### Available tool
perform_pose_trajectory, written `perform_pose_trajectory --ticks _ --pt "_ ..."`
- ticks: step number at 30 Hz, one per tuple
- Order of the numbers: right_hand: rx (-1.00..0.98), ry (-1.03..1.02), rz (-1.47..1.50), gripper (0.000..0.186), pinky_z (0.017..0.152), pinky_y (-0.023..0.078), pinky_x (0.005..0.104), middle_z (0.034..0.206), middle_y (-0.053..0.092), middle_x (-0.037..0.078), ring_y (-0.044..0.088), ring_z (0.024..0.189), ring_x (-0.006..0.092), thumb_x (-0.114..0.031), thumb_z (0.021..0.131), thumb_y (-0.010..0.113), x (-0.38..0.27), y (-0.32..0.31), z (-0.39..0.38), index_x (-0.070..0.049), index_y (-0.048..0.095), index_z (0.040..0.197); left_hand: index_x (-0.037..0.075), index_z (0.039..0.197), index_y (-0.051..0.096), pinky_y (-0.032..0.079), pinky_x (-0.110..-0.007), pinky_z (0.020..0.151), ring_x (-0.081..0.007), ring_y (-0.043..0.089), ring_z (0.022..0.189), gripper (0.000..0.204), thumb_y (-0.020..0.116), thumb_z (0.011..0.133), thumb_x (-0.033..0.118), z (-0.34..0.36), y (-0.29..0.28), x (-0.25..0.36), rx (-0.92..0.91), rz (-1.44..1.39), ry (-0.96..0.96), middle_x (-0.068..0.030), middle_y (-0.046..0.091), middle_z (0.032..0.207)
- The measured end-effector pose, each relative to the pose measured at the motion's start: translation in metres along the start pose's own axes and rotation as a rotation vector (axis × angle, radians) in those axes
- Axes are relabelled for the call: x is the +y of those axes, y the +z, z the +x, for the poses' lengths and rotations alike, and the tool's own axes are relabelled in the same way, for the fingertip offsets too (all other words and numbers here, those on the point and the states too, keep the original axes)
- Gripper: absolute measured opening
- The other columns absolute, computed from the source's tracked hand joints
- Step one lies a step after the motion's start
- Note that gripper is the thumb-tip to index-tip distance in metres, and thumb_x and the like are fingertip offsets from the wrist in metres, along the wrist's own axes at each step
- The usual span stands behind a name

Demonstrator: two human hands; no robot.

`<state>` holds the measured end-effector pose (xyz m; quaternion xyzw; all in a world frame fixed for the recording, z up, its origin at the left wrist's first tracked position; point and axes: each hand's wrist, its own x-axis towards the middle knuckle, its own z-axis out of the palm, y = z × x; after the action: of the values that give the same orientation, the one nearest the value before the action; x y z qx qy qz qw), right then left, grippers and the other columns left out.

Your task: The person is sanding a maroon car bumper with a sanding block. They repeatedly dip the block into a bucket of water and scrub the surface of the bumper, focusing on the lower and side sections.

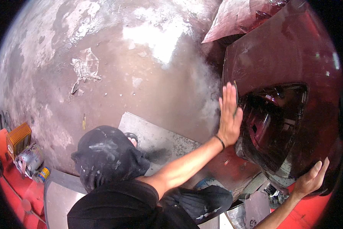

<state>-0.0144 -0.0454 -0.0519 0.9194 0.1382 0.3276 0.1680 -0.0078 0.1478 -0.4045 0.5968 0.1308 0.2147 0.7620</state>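
Observation:
My left hand (229,116), with a dark band at the wrist, is stretched upward with its fingers straight and close together. It lies flat along the edge of a dark red car body panel (270,53). A thin, pale-edged strip (236,91) shows beside the fingers; what lies under the palm is hidden. Just right of this hand is a glossy dark recess (274,122), shaped like a lamp opening. At the lower right my right hand (312,179) rests against the panel's lower edge, fingers extended and thumb apart, holding nothing visible.
My bent knees in dusty black trousers (106,156) stand below, with a grey board (156,137) on the floor. Crumpled film (86,68) lies farther off. An orange ribbed box (19,139) and cans (30,158) stand at left. A wrinkled pale red sheet (236,19) is at the top.

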Motion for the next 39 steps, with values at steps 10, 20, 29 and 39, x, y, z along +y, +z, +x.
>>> perform_pose_trajectory --ticks 10,20,29,39 --pt "-0.049 -0.003 0.084 0.058 0.11 0.051 0.0459 0.138 0.071 0.033 0.07 0.125 0.0428 -0.034 0.115 0.051 -0.022 -0.002 0.004 0.014 0.062 0.146 0.013 0.18 0.02 -0.003 -0.062 0.134 -0.0335 0.007 0.174 0.071 0.034 0.119 0.047 0.119 -0.032 0.038 -0.156 -0.016 0.052 -0.0109 0.015 0.188" --pt "0.001 -0.134 0.182 0.056 0.082 0.056 0.05 0.1 0.069 0.024 0.071 0.091 0.0444 -0.047 0.108 0.056 -0.069 -0.011 0.037 0.006 0.071 0.12 0.013 0.179 0.019 0.0 -0.065 0.134 -0.0371 0.01 0.173 0.07 0.035 0.12 0.046 0.21 -0.026 0.145 -0.249 0.05 0.26 -0.0134 0.016 0.187" --pt "0.051 -0.097 0.132 0.046 0.07 0.05 0.0493 0.089 0.064 0.014 0.066 0.08 0.0372 -0.05 0.096 0.065 -0.063 -0.025 0.041 -0.007 0.071 0.109 0.013 0.181 0.01 -0.003 -0.07 0.131 -0.0384 0.002 0.173 0.072 0.036 0.12 0.041 0.121 0.005 0.203 -0.327 0.132 0.379 -0.0134 0.008 0.189" --pt "0.102 -0.084 0.145 0.043 0.067 0.05 0.0464 0.085 0.064 0.012 0.064 0.073 0.0334 -0.049 0.094 0.068 -0.064 -0.028 0.04 -0.006 0.071 0.101 0.014 0.181 0.012 0.003 -0.071 0.132 -0.0382 0.005 0.173 0.072 0.034 0.12 0.046 0.196 0.027 0.261 -0.38 0.17 0.424 -0.0137 0.01 0.188"
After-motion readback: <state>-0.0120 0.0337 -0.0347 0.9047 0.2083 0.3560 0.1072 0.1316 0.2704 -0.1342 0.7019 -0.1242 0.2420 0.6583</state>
